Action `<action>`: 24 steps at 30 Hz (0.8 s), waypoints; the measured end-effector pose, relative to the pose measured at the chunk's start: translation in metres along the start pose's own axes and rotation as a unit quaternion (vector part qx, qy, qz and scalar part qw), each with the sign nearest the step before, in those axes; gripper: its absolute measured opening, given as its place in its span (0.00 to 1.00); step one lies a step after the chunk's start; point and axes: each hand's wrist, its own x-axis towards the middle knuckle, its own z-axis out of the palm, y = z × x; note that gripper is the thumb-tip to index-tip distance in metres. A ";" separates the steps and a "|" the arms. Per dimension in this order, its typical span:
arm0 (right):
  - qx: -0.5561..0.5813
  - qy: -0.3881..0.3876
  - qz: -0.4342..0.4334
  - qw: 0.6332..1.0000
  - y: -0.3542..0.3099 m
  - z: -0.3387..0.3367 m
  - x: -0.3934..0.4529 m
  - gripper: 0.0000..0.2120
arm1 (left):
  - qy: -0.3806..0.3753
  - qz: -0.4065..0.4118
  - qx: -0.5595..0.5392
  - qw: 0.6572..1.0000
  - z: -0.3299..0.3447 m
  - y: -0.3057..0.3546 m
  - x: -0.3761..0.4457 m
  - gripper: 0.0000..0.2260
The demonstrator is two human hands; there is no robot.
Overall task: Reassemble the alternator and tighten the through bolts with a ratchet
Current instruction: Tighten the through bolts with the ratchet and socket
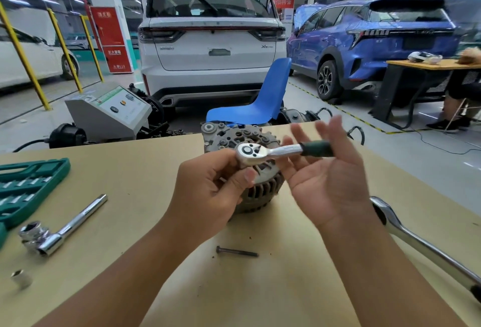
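A pale tan wooden counter (135, 178) carries the work. At its left edge lies a green plastic socket case (28, 186) with rows of chrome sockets; just in front of it rests a chrome sliding T-handle with a socket on its end (61, 230), and a loose short chrome socket (20, 278) sits near the front left corner. A single dark, long through bolt (236, 251) lies flat on the counter between the two forearms, well in front of the grey, ribbed cast-metal alternator (256, 191), which stands near the middle of the counter, partly hidden by both hands. A large chrome wrench handle (421, 246) runs along the right side of the counter, passing under the right wrist. Beyond the counter stand a blue plastic chair (263, 97), a grey machine cabinet (109, 113), a white SUV (210, 40) and a blue SUV (369, 43).

A chrome ratchet with a dark green grip (281, 150) is held level above the alternator, head to the left. The left hand (210, 191) has curled fingers and pinches the ratchet just below its head, thumb tip against the underside. The right hand (328, 175) is palm up, motion-blurred, its fingers spread and straight, with the ratchet's green grip lying across them rather than being clasped. Both forearms reach in from the lower edge.
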 end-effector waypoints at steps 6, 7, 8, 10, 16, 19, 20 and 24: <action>-0.555 0.038 -0.451 0.698 -0.020 -0.001 -0.005 0.15 | 0.028 0.034 0.056 0.997 0.004 0.000 -0.002 0.10; -0.591 -0.012 -0.451 0.669 -0.021 0.000 -0.010 0.15 | 0.035 0.034 0.061 0.997 0.004 0.000 -0.003 0.10; -0.624 -0.042 -0.428 0.652 -0.022 0.002 -0.014 0.18 | 0.041 0.033 0.064 0.997 0.004 0.000 -0.003 0.09; -0.695 -0.073 -0.370 0.612 -0.029 0.008 -0.022 0.24 | 0.049 0.036 0.065 0.996 0.003 0.000 -0.002 0.07; -0.770 -0.204 -0.298 0.526 -0.036 0.012 -0.043 0.12 | 0.009 0.047 0.068 0.997 0.001 0.004 0.002 0.05; -0.793 -0.208 -0.288 0.494 -0.037 0.022 -0.053 0.15 | -0.018 0.061 0.061 0.996 -0.003 0.004 0.001 0.05; -0.810 -0.194 -0.279 0.478 -0.038 0.030 -0.053 0.16 | -0.029 0.061 0.052 0.996 -0.004 0.005 0.001 0.05; -0.881 -0.106 -0.255 0.384 -0.037 0.058 -0.048 0.14 | -0.049 0.049 0.033 0.997 -0.009 0.007 0.003 0.06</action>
